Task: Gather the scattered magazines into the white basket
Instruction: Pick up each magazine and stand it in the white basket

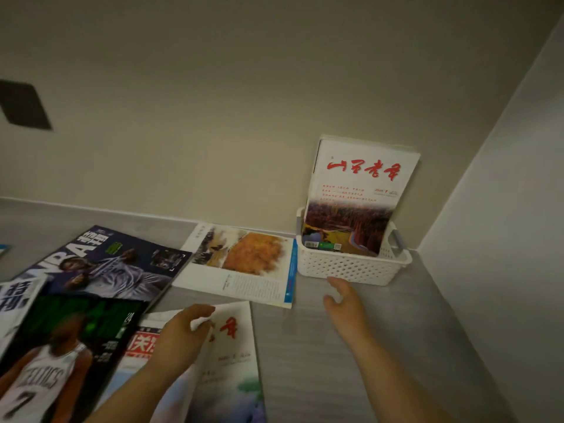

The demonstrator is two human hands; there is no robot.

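Where the walls meet: white basket (351,268), landscape-cover magazine (360,190) upright inside.
Left hand (180,337): pinches top edge of pale magazine (232,361) lying on grey counter (335,361).
Right hand (345,303): fingers relaxed, empty, near basket.

Magazine (100,264): "NBA" (jersey (42,383), seemingly "CELTICS").

We find an indoor room corner, likely a home: plain beige walls (244,102) meet beyond the right hand (345,303); sports and leisure magazines (100,264) lie on a grey wood-grain surface (320,361) around the left hand (180,337).
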